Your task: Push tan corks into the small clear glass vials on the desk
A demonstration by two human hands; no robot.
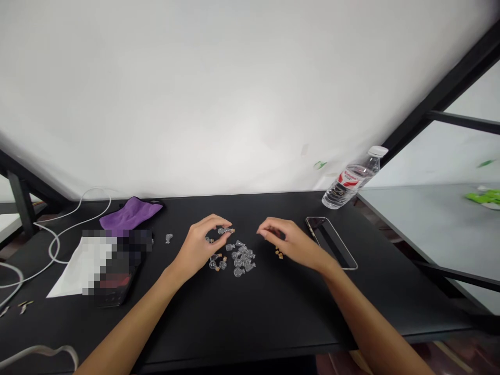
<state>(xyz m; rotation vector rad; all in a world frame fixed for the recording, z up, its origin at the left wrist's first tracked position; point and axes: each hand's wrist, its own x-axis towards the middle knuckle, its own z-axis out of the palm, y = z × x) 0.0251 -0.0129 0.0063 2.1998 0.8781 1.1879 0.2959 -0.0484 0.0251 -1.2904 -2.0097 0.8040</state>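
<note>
My left hand (202, 240) curls its thumb and forefinger around a tiny corked glass bottle (225, 230), which lies sideways between the fingertips with its cork to the right. Under and beside this hand are several more corked bottles (214, 264). Just to the right sits a cluster of small clear glass bottles (242, 256) without corks. My right hand (287, 239) is closed, thumb against the bent fingers; whatever the tips hold, if anything, is hidden. Below that palm lie several little corks (278, 253), partly covered by the hand.
A phone (332, 242) lies right of my right hand, with a water bottle (353, 179) behind it. To the left are a lone glass bottle (169, 238), a purple cloth (132, 213), white paper (84, 265), a blurred dark object (117, 281) and a white cable (57, 242).
</note>
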